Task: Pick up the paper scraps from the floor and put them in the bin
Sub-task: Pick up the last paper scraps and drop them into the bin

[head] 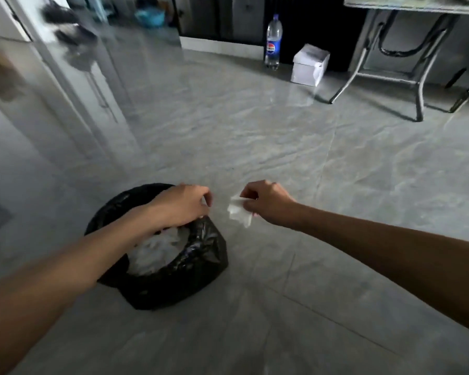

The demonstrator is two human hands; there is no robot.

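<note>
A white paper scrap (238, 213) is being pinched by the fingertips of the right hand (266, 203), hanging just under them beside the bin (198, 269); the left hand (179, 207) is being held curled over the bin's far rim; whether anything is being gripped there cannot be told.

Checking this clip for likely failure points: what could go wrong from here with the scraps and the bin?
1. The right hand pinches a paper scrap over bare floor beside the bin, not above its opening; released here, it would likely miss.
2. The left hand seems to pinch a small white bit right at the bin's rim, so it could drop outside.
</note>
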